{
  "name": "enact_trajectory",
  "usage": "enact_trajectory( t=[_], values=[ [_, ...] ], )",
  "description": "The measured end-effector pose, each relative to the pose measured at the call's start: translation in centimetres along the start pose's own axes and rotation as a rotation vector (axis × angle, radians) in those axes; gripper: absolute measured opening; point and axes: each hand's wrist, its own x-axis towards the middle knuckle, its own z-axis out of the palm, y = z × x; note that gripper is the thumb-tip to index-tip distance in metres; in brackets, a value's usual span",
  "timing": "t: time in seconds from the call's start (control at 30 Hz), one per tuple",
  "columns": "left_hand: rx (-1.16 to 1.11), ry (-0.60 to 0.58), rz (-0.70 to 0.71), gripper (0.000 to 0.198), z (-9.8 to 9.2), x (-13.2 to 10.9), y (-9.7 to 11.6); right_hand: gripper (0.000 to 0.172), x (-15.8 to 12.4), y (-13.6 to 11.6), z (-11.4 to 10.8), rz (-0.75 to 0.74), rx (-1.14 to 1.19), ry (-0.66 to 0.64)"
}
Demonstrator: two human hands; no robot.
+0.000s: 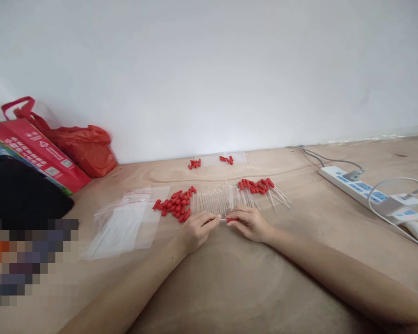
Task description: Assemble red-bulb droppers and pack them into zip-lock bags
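My left hand (195, 229) and my right hand (249, 222) meet at the near edge of a row of clear glass dropper tubes (218, 199). The left fingers pinch one clear tube. The right fingers pinch a small red rubber bulb (231, 219) at that tube's end. A heap of loose red bulbs (176, 205) lies just left of the tubes. Several finished droppers with red bulbs (263, 188) lie to the right of the row.
Clear zip bags (125, 222) lie at the left. Two small bags with red bulbs (212, 161) sit by the wall. A red plastic bag (83, 146), a red box (35, 150) and dark cloth (21, 195) stand far left. A white power strip (365, 192) with cables lies right.
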Motion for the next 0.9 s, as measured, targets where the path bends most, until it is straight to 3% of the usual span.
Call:
enact_trajectory(
  t=[0.2,0.7,0.8,0.9],
  values=[
    [0.046,0.005,0.052,0.022,0.0,0.2,0.5,0.011,0.1,-0.1,0.0,-0.054,-0.038,-0.036],
    [0.001,-0.029,-0.099,0.021,0.8,0.4,0.9,0.018,0.9,-0.1,0.3,-0.004,-0.169,-0.145],
    [0.029,0.002,-0.217,0.02,0.5,0.5,0.4,0.017,1.7,0.6,-0.7,0.045,-0.169,-0.085],
    [0.151,0.029,-0.355,0.028,0.0,0.3,-0.4,0.019,2.7,2.0,-3.3,0.267,-0.002,0.114]
  ],
)
